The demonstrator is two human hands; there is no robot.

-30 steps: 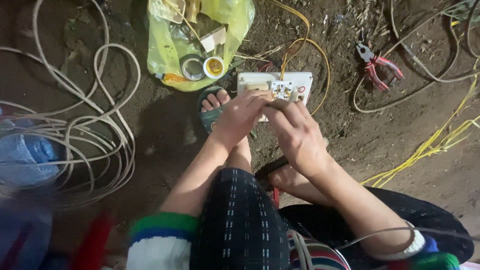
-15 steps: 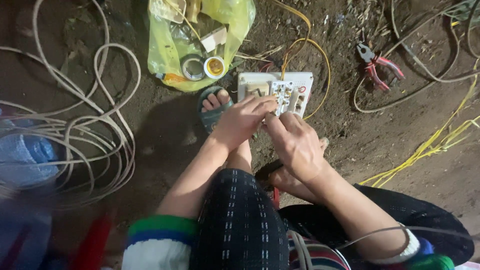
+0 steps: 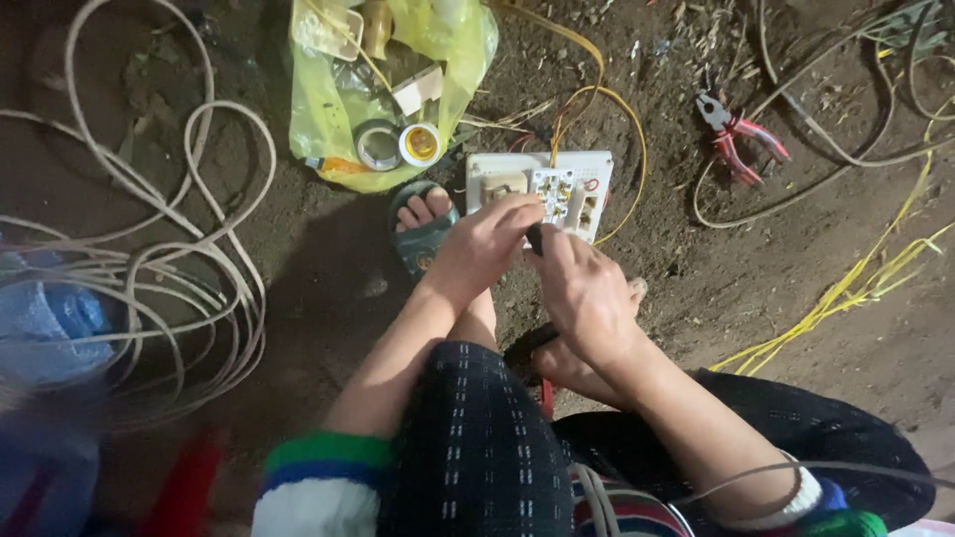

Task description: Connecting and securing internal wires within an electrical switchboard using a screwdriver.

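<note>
Board: the white rectangular plastic switch board [image 3: 542,189] lies on the bare brown dirt ground [image 3: 328,259], just beyond my hands.
Hands: my left hand [image 3: 482,244] touches the board's near edge; my right hand [image 3: 587,293] sits right of it.
Bag: the yellow plastic bag [image 3: 328,119] lies left of and beyond the board.
Pliers: the red-handled metal pliers [image 3: 741,134] lie right of the board, well apart.
Cable: the coiled pale cable [image 3: 149,259] lies far left.
</note>
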